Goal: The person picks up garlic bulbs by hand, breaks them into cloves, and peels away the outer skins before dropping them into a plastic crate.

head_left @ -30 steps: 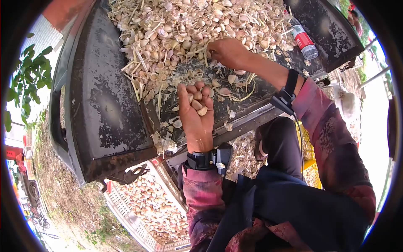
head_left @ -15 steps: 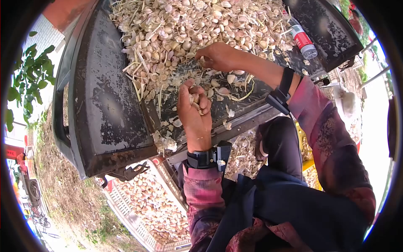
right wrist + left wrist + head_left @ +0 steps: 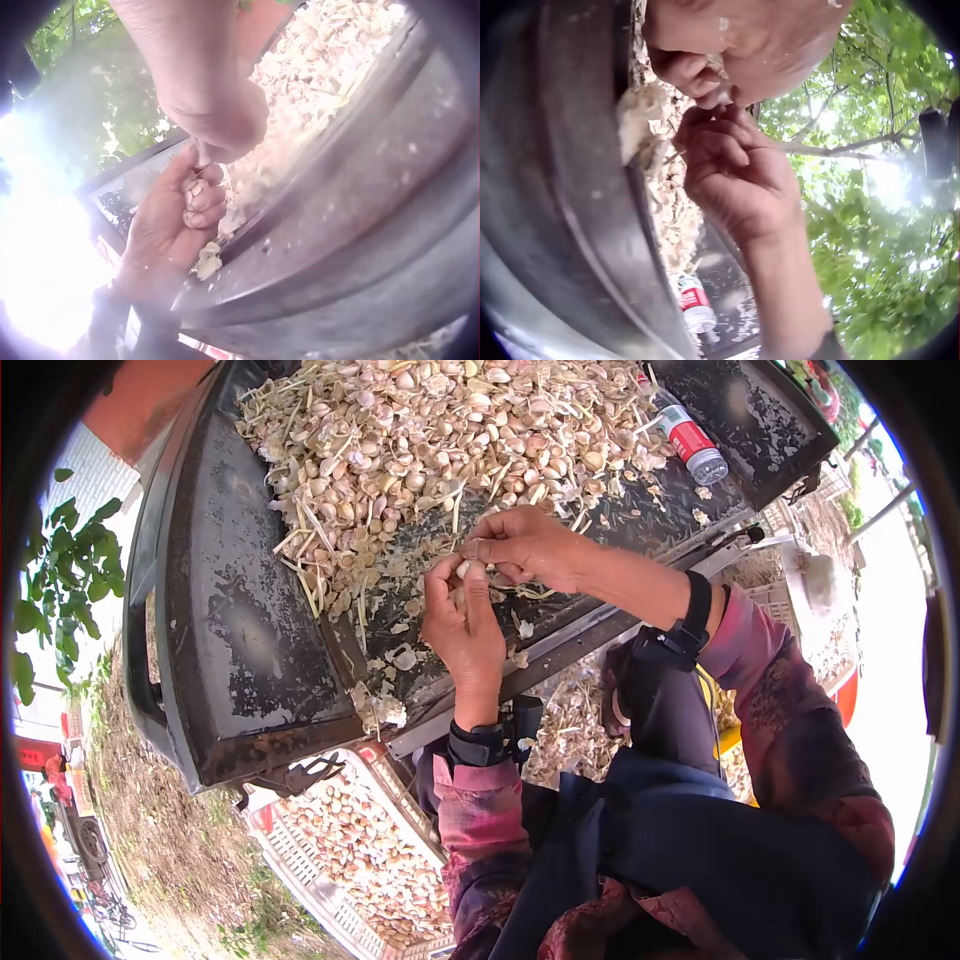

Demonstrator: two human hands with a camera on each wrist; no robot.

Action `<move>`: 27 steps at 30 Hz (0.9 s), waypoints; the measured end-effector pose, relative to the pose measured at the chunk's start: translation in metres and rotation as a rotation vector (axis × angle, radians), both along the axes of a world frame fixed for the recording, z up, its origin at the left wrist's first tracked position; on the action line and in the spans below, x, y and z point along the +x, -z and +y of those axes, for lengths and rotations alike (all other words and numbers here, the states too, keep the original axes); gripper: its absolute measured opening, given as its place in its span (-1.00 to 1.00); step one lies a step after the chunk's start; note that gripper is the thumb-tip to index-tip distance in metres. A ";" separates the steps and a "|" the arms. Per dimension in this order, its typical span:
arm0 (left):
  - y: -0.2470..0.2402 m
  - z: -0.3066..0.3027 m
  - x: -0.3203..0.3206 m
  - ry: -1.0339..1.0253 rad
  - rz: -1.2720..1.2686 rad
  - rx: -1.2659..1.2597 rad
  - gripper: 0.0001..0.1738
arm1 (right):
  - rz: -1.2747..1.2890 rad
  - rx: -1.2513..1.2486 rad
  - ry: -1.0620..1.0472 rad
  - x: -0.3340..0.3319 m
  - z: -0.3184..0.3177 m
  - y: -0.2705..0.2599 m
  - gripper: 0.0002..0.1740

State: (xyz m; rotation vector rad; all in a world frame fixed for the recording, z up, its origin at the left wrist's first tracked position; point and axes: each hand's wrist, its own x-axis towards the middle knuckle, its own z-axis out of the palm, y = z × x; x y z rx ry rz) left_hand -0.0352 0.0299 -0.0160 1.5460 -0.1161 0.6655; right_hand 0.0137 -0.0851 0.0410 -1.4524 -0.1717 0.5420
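Note:
My left hand [image 3: 465, 628], palm up over the near edge of the dark metal bed, has its fingers curled round several garlic cloves [image 3: 195, 191]. Between its thumb and forefinger it pinches one pale garlic clove [image 3: 463, 568]. From the right, my right hand [image 3: 530, 550] meets it, thumb and fingertips pinching at the same clove; in the left wrist view, the right hand [image 3: 739, 176] has its other fingers folded in. The right hand's own back hides its fingertips in the right wrist view. Beyond both hands spreads a heap of loose garlic cloves [image 3: 430, 450] with dry skins and stalks.
A bottle with a red label [image 3: 690, 442] lies right of the heap. The bed's worn metal side panel [image 3: 250, 630] rises at left. Below the near edge stands a pale plastic crate [image 3: 310, 892] filled with cloves. Skin scraps [image 3: 378, 708] lie on the bed's edge.
My right hand has come from the heap back to the left hand. The left hand's fingers, first spread under the cloves, have curled in, and its thumb now pinches a clove.

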 end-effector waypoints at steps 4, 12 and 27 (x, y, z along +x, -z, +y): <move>0.000 -0.005 -0.012 0.093 0.150 -0.178 -0.78 | 0.015 0.186 0.146 -0.025 0.002 0.012 -0.82; -0.017 -0.003 -0.020 0.462 0.307 -0.900 -0.71 | -0.037 0.222 0.015 -0.034 -0.022 0.003 -0.83; -0.009 0.004 -0.006 0.773 0.226 -1.124 -0.87 | -0.817 -1.038 -0.033 0.030 -0.066 0.009 -0.84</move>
